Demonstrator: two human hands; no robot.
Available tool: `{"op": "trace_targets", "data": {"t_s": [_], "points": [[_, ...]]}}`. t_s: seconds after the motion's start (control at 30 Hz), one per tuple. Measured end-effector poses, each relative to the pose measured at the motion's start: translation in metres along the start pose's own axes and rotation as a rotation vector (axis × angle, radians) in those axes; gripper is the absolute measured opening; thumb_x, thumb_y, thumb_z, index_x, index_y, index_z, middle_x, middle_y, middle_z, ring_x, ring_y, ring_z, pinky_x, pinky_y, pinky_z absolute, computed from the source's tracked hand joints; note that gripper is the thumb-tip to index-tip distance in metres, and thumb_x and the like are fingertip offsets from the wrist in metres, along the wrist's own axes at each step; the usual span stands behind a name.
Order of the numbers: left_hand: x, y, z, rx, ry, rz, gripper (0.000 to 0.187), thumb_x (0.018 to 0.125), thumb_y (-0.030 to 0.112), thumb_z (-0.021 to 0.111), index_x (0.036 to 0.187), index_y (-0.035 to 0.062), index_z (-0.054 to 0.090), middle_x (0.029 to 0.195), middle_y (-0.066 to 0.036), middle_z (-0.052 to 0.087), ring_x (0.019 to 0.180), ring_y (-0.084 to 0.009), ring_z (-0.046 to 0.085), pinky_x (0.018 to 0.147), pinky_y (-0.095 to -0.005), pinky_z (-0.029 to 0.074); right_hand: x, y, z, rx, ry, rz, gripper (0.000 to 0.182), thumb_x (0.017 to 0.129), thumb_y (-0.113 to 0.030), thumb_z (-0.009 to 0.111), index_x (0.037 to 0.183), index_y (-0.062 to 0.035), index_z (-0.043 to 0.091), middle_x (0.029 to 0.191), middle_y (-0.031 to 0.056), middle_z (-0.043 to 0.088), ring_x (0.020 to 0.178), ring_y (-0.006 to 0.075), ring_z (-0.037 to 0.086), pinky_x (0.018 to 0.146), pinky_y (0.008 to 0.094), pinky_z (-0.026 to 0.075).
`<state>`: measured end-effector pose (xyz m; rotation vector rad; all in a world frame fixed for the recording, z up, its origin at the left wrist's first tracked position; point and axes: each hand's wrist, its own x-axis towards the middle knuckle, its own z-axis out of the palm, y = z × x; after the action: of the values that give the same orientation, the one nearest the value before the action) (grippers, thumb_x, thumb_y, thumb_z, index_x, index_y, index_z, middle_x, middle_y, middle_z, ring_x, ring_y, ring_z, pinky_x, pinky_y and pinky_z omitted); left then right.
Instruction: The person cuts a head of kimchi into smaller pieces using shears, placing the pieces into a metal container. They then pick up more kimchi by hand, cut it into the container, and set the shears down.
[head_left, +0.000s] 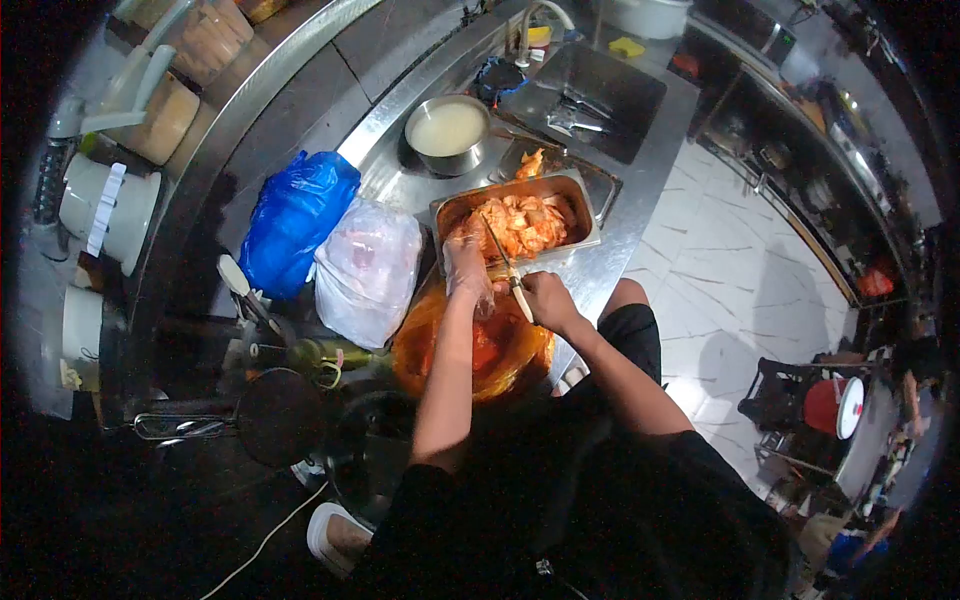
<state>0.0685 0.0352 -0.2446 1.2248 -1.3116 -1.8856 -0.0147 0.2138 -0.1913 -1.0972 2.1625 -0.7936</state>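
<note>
My left hand (464,262), in a clear plastic glove, reaches over the near left side of a steel pan (590,228). Its fingers are closed on red-sauced food (525,224), whose chunky pieces are heaped in the pan. A pale-handled knife (519,290) is gripped in my right hand (550,300). Its narrow blade slants up and left across the food, close beside my left fingers. Below both hands sits a bowl lined with a yellowish plastic bag (410,350), red sauce inside, partly covered by my left forearm.
A steel pot of cloudy liquid (447,130) stands behind the pan. To the left are a white plastic bag (368,270) and a blue one (300,220). The sink (640,125) lies at the back right. A dark frying pan (280,415) is at lower left.
</note>
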Motion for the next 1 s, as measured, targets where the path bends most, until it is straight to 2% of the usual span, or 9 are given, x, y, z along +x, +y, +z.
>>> {"op": "trace_targets", "data": {"t_s": [0.1, 0.13, 0.33, 0.57, 0.67, 0.77, 0.8, 0.9, 1.0], "points": [[0.044, -0.04, -0.019, -0.114, -0.068, 0.185, 0.053, 0.093, 0.031, 0.072, 0.134, 0.0033, 0.054, 0.122, -0.01, 0.063, 0.104, -0.0231, 0.061, 0.083, -0.0413, 0.056, -0.004, -0.001, -0.012, -0.061, 0.019, 0.085, 0.046, 0.088, -0.046, 0.064, 0.088, -0.0007, 0.072, 0.088, 0.0268, 0.07, 0.085, 0.0465, 0.068, 0.08, 0.054, 0.054], [0.037, -0.032, -0.012, -0.117, 0.089, 0.177, 0.038, 0.096, 0.023, 0.067, 0.126, 0.0011, 0.06, 0.116, -0.007, 0.066, 0.105, -0.0207, 0.063, 0.085, -0.0395, 0.056, -0.007, 0.0, -0.015, -0.111, 0.041, 0.109, 0.047, 0.087, -0.047, 0.064, 0.089, -0.0003, 0.072, 0.088, 0.027, 0.07, 0.085, 0.0461, 0.068, 0.08, 0.0539, 0.055], [-0.007, 0.026, -0.01, -0.344, -0.297, 0.046, 0.027, 0.1, 0.009, 0.057, 0.127, 0.0023, 0.058, 0.122, -0.01, 0.065, 0.106, -0.0241, 0.066, 0.089, -0.0424, 0.059, -0.016, 0.011, -0.017, -0.315, 0.097, -0.026, 0.053, 0.089, -0.053, 0.06, 0.097, -0.0019, 0.071, 0.094, 0.0247, 0.071, 0.087, 0.0431, 0.07, 0.079, 0.0536, 0.056], [-0.009, 0.04, -0.007, -0.401, -0.242, 0.078, 0.028, 0.102, 0.012, 0.053, 0.126, 0.0009, 0.059, 0.121, -0.012, 0.066, 0.107, -0.0233, 0.067, 0.087, -0.038, 0.059, -0.007, 0.02, -0.053, -0.257, 0.041, 0.207, 0.076, 0.086, -0.071, 0.058, 0.094, 0.003, 0.072, 0.09, 0.0306, 0.069, 0.09, 0.0461, 0.069, 0.078, 0.0531, 0.055], [0.032, 0.043, -0.011, -0.197, -0.316, 0.193, 0.034, 0.1, 0.015, 0.059, 0.131, 0.0011, 0.056, 0.126, -0.008, 0.063, 0.109, -0.0219, 0.063, 0.093, -0.0372, 0.054, -0.018, 0.03, -0.054, -0.15, 0.137, 0.229, 0.076, 0.086, -0.071, 0.059, 0.082, 0.004, 0.071, 0.083, 0.028, 0.07, 0.084, 0.0447, 0.069, 0.076, 0.0524, 0.054], [0.054, 0.076, 0.02, -0.003, -0.246, 0.109, 0.047, 0.097, 0.029, 0.064, 0.135, 0.003, 0.052, 0.124, -0.011, 0.063, 0.108, -0.0222, 0.062, 0.098, -0.0391, 0.05, -0.027, 0.055, -0.047, -0.122, 0.125, 0.244, 0.072, 0.087, -0.069, 0.06, 0.086, 0.0027, 0.07, 0.084, 0.0275, 0.07, 0.086, 0.0438, 0.069, 0.077, 0.0514, 0.053], [0.099, 0.06, 0.025, 0.095, -0.239, 0.124, 0.052, 0.095, 0.034, 0.064, 0.136, 0.0038, 0.05, 0.125, -0.014, 0.062, 0.108, -0.0249, 0.063, 0.096, -0.0404, 0.05, -0.033, 0.045, -0.06, -0.173, 0.017, 0.273, 0.061, 0.087, -0.058, 0.06, 0.098, 0.0002, 0.072, 0.097, 0.0277, 0.071, 0.094, 0.046, 0.068, 0.084, 0.0538, 0.054], [0.144, 0.079, 0.058, 0.716, -0.125, 0.311, 0.052, 0.09, 0.04, 0.062, 0.129, 0.0055, 0.055, 0.121, -0.02, 0.063, 0.107, -0.0352, 0.063, 0.089, -0.0447, 0.051, -0.049, 0.024, -0.091, -0.262, -0.001, 0.254, 0.061, 0.087, -0.059, 0.062, 0.1, -0.0003, 0.072, 0.098, 0.0272, 0.071, 0.095, 0.0453, 0.068, 0.085, 0.0515, 0.054], [0.159, 0.078, 0.086, 0.923, -0.32, 0.247, 0.041, 0.102, 0.03, 0.051, 0.131, 0.0002, 0.057, 0.133, -0.017, 0.058, 0.123, -0.0241, 0.055, 0.105, -0.0394, 0.042, -0.049, 0.043, -0.104, -0.221, 0.042, 0.236, 0.069, 0.079, -0.063, 0.071, 0.101, 0.0026, 0.069, 0.095, 0.0246, 0.07, 0.09, 0.041, 0.068, 0.08, 0.0461, 0.053]]}}
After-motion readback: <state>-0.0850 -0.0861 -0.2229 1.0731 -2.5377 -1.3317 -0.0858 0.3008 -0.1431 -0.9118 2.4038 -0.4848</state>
